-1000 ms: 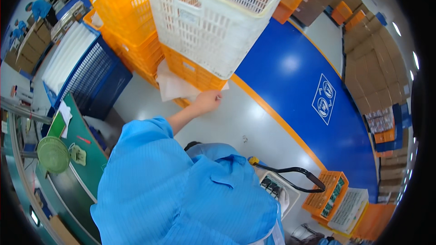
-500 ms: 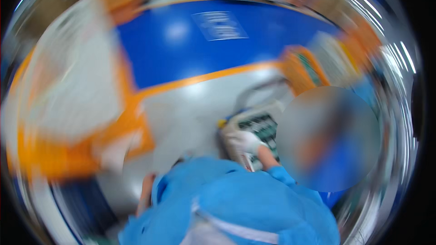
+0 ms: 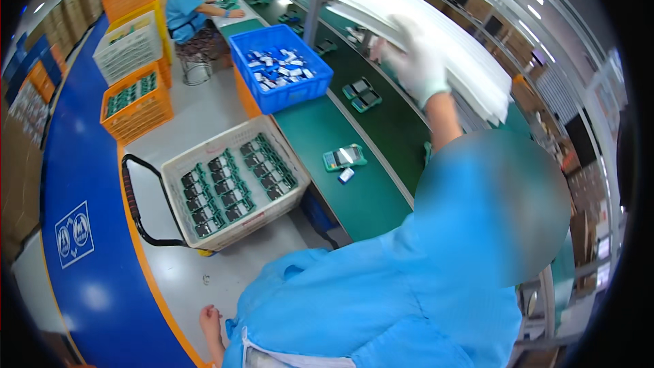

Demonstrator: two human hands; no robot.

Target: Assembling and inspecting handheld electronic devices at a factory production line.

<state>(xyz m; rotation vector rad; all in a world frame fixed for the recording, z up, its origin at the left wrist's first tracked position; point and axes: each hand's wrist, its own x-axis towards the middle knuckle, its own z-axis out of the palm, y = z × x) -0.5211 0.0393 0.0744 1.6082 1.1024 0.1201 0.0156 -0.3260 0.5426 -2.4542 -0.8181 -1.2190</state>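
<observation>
My right hand [image 3: 417, 61], in a white glove, is raised at the upper right. Its fingers grip the side of a stack of white ridged sheets [image 3: 453, 41], somewhat smeared by motion. Low at the left, my bare left hand [image 3: 211, 322] hangs beside my blue smock, fingers loosely apart and nothing seen in it. Between them stands a whitish crate [image 3: 235, 228] holding rows of green devices [image 3: 225, 187]. On the green bench [image 3: 371, 201] lie one green handheld device [image 3: 344, 157] and a small blue-and-white piece [image 3: 346, 175].
A blue bin [image 3: 300, 88] of small blue-and-white pieces stands at the bench edge. Beyond it a co-worker [image 3: 187, 10] sits at the line. A dark conveyor [image 3: 388, 129] carries devices. Orange crates [image 3: 139, 119] stand at far left; a black cart handle [image 3: 129, 194] juts beside my crate.
The view has swung widely and is sharper. My right hand was low at the crate of green devices; now it is raised, gripping the white stack. My left hand stays low.
</observation>
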